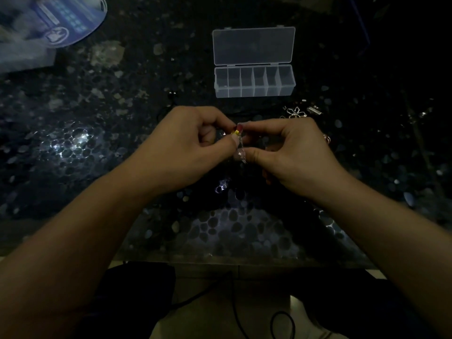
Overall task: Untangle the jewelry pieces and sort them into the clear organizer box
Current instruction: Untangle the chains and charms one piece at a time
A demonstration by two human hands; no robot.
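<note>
The thin silver chain [242, 145] is light and floppy; it is pinched by both closed hands, left hand [188, 145] and right hand [291, 150], near the knot.

Dim, dark pebble-patterned tabletop [73, 148]

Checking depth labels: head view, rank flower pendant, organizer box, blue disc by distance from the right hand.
1. flower pendant, just beyond the right hand.
2. organizer box, farther back, lid open.
3. blue disc, far left corner.
</note>
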